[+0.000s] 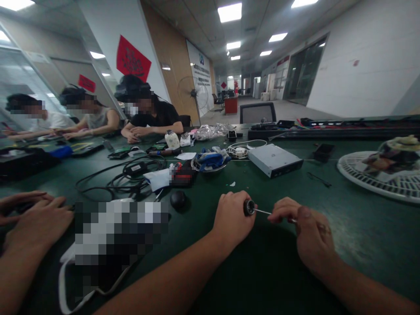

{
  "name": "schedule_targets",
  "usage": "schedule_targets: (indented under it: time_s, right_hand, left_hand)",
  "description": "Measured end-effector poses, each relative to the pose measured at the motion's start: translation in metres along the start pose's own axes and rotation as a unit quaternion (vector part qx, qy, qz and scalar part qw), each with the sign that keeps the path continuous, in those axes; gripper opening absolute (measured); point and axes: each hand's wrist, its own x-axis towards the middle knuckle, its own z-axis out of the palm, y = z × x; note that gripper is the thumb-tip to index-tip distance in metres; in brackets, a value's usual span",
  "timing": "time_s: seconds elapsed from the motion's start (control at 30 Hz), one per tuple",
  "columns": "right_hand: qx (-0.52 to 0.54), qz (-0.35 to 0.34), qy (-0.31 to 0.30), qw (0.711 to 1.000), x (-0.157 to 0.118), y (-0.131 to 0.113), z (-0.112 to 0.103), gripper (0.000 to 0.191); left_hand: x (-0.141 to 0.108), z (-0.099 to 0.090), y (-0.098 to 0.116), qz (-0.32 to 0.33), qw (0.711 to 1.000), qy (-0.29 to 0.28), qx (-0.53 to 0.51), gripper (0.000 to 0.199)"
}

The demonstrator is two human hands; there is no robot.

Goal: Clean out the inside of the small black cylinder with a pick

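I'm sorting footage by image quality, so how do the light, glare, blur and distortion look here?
Head view: ceiling lights blown out to white; a pale, diffuse sheen on the green tabletop beside the right hand, with darker shade nearer the camera; wide-angle stretching toward the sides, as at the white round grille; slight overall softness; pixel blocks hide several patches.

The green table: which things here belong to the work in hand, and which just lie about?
In hand:
- small round part, left hand
- thin metal tool, right hand

Apparently just lying about:
- silver box
- black round object
- blue bundle
- white grille
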Motion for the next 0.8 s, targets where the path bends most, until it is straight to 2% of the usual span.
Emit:
schedule_targets:
  time_s: [0.13,0.4,0.6,0.8]
  right_hand:
    - [0.004,0.019,-0.026,0.999,0.0009,0.0003,0.0011,0.051]
    - [-0.035,0.047,0.007,0.998,0.0021,-0.0014,0.0025,0.048]
    - [-0.005,0.023,-0.034,0.999,0.0033,-0.0036,0.0032,0.052]
    - [-0.04,0.049,0.002,0.998,0.0028,-0.0022,0.0026,0.048]
  left_hand:
    - [0.0,-0.0016,0.0016,0.022,1.0,-0.013,-0.014,0.013]
    - [0.0004,-0.0014,0.0014,0.034,0.999,-0.012,-0.007,0.016]
    - [0.0004,-0.0001,0.0003,0.031,0.999,-0.021,-0.004,0.019]
    - [0.0006,-0.0033,0.0027,0.044,0.998,-0.042,0.005,0.015]
